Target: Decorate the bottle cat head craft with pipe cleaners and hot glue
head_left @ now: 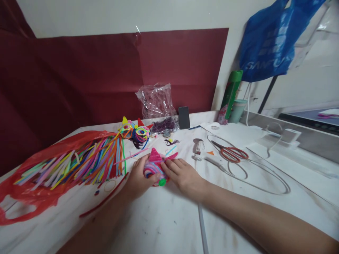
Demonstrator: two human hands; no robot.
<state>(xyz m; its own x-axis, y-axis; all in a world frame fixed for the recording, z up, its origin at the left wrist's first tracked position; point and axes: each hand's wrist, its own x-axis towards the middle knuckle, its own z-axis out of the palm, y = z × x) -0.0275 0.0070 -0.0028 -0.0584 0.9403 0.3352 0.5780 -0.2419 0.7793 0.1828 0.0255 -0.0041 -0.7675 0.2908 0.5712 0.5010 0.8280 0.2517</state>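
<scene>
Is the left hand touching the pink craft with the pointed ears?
Touching: the head view shows the left hand around one side of the pink craft, its thumb lying across the lower front.

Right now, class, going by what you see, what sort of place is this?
Probably a craft worktable: colourful pipe cleaners, scissors and what looks like a glue gun lie there.

The fuzzy, pointed-eared figure (152, 167) is pink with purple and pale-blue swirled bands; the thin plastic bag (71, 141) at left is red, the marble-patterned desk (148, 213) white.
</scene>
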